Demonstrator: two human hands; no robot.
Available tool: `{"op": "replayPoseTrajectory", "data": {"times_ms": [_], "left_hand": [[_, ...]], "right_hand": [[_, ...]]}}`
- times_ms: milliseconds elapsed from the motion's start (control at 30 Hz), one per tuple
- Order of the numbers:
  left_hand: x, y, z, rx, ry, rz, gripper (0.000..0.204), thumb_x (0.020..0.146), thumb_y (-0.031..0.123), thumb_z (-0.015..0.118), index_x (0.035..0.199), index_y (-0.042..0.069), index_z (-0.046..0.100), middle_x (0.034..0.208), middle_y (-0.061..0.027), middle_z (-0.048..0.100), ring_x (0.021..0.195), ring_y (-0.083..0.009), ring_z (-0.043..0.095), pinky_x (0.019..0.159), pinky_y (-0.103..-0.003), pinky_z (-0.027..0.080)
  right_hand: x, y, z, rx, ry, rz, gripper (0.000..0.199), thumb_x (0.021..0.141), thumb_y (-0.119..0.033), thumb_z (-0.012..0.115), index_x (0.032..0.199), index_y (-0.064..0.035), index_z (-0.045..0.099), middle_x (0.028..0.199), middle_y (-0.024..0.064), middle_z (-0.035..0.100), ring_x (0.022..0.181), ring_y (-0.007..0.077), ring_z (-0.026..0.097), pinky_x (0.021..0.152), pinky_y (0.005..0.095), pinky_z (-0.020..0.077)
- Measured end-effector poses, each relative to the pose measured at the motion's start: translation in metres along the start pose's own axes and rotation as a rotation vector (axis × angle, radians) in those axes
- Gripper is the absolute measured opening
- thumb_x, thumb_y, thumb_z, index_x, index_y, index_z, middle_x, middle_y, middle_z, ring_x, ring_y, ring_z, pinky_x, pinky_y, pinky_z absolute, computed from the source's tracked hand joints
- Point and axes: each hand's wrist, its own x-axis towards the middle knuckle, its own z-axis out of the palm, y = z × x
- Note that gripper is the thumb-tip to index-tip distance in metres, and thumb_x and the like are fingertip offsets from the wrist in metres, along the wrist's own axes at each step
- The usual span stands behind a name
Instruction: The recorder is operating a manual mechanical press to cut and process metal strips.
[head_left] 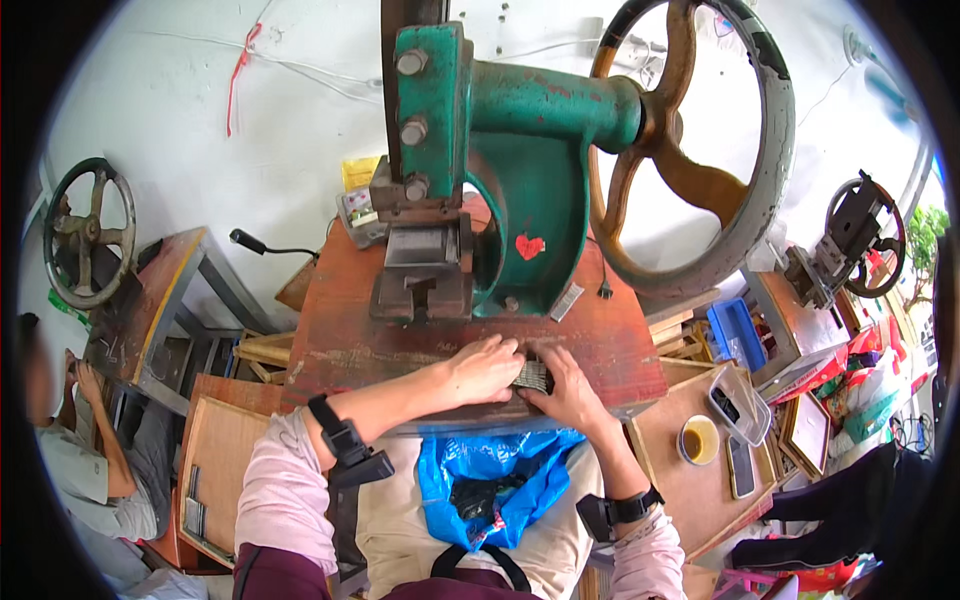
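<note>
At the front edge of the wooden bench top [350, 330], my two hands meet over a small bundle of thin grey ridged pieces [533, 376]; their exact kind is too small to tell. My right hand [572, 390] curls round the bundle from the right, thumb on the near side. My left hand [484, 370] is closed, its fingertips at the bundle's left side; whatever lies under its palm is hidden. Beyond them stands a green hand press [530, 200] with a large handwheel [765, 150]. A metal die block [422, 247] sits under its ram.
An open blue plastic bag [545, 500] with dark contents lies on my lap. To the right, a cup [698, 440], a phone [741, 468] and a clear tray [738, 403] rest on a wooden board. Another person [90, 470] sits at the left, near another wheel press [90, 235].
</note>
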Motion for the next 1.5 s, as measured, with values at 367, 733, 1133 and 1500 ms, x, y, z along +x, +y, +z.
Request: {"op": "replayPoseTrajectory", "data": {"times_ms": [367,733,1133,1500], "left_hand": [[-0.035,0.007,0.034,-0.291,0.356,-0.177,0.066,0.077,0.009,0.066,0.132,-0.009,0.033,0.114,-0.0240,0.051,0.103,-0.0384,0.048,0.093,-0.045,0.038],[-0.088,-0.040,-0.027,-0.685,0.944,-0.340,0.089,0.075,0.002,0.069,0.141,0.002,0.010,0.128,-0.0237,0.037,0.102,-0.0298,0.050,0.091,-0.039,0.042],[-0.059,-0.126,-0.048,-0.608,1.003,-0.537,0.100,0.074,-0.005,0.067,0.138,-0.007,-0.010,0.133,-0.0287,0.015,0.116,-0.0365,0.045,0.096,-0.038,0.043],[-0.080,-0.136,-0.066,-0.004,0.835,-0.778,0.076,0.074,0.021,0.074,0.129,-0.011,0.032,0.112,-0.0305,0.052,0.105,-0.0414,0.051,0.089,-0.044,0.042]], "right_hand": [[0.004,-0.005,-0.008,-0.039,0.030,-0.001,0.060,0.066,-0.015,0.076,0.120,-0.0005,0.054,0.111,0.0200,0.058,0.110,0.0358,0.050,0.095,0.0403,0.0416],[0.104,-0.085,0.008,0.176,0.244,0.052,0.083,0.069,-0.022,0.078,0.135,0.0053,0.035,0.114,0.0223,0.059,0.109,0.0317,0.056,0.093,0.0387,0.0443],[0.183,-0.069,0.042,0.485,0.382,0.129,0.079,0.075,-0.013,0.073,0.135,0.0116,0.027,0.121,0.0277,0.053,0.113,0.0317,0.054,0.095,0.0371,0.0418],[0.208,-0.052,0.048,0.090,0.564,-0.061,0.070,0.071,-0.008,0.075,0.129,0.0046,0.038,0.122,0.0246,0.049,0.114,0.0402,0.046,0.097,0.0429,0.0373]]}}
